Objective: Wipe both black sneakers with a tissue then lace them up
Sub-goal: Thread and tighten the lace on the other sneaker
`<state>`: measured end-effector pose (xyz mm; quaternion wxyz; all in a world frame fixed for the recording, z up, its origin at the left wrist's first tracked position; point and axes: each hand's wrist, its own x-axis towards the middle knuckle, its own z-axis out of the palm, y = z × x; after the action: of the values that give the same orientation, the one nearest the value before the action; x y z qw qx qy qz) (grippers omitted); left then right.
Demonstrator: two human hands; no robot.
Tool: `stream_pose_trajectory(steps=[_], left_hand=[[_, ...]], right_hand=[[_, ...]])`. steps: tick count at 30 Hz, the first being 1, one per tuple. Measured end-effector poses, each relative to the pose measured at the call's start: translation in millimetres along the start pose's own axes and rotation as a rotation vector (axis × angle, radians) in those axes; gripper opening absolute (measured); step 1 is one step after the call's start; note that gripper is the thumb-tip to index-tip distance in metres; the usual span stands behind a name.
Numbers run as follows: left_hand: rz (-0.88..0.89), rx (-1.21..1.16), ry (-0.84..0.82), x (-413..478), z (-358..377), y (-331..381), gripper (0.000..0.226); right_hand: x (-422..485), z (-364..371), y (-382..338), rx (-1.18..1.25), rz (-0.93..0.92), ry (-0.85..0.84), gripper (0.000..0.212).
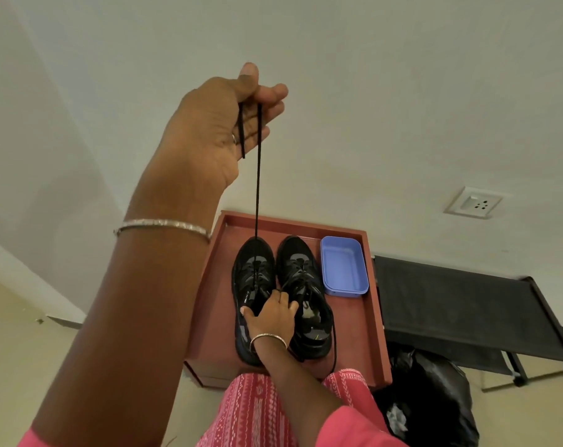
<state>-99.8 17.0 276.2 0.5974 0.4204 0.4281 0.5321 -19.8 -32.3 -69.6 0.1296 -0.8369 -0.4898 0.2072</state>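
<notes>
Both hands hold something: nearest, the raised left hand (235, 124) pinches a thin black shoelace (258, 195) in its fingers, taut up from the left black mesh sneaker (252, 253). The right hand (272, 314) grips that sneaker's collar. It and the right black sneaker (294, 253) lie parallel on the red wooden desk (375, 317), toes pointing away; farther right sits a blue plastic box (343, 266).

you've got a red-brown tray (375, 304) ahead, with a light blue plastic tub (344, 266) in its far right corner. right of it stands a black rack (460, 301), a black bag (435, 391) nearer, a white wall socket (473, 202) beyond.
</notes>
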Motion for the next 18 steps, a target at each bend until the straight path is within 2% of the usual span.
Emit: stream_pose_trajectory(steps=[5,8,10,12,16,18], left_hand=[[-0.001,0.102,0.018,-5,-7,1,0.030],[-0.003,0.172,0.068,-13,-15,-2,0.029],[0.009,0.217,0.068,-22,-17,-1,0.031],[0.029,0.252,0.060,-33,-18,3,0.036],[0.077,0.268,0.021,-55,-17,10,0.062],[0.098,0.305,-0.005,-64,-14,12,0.064]], right_hand=[[-3,-23,-2,0.008,-0.043,-0.198,0.088],[3,-50,2,0.090,-0.082,-0.301,0.060],[1,-74,4,0.261,-0.107,-0.291,0.035],[-7,-108,4,0.466,-0.135,-0.272,0.020],[-30,-185,-3,0.619,-0.247,-0.216,0.012],[-41,-214,-8,0.735,-0.287,-0.202,0.011]])
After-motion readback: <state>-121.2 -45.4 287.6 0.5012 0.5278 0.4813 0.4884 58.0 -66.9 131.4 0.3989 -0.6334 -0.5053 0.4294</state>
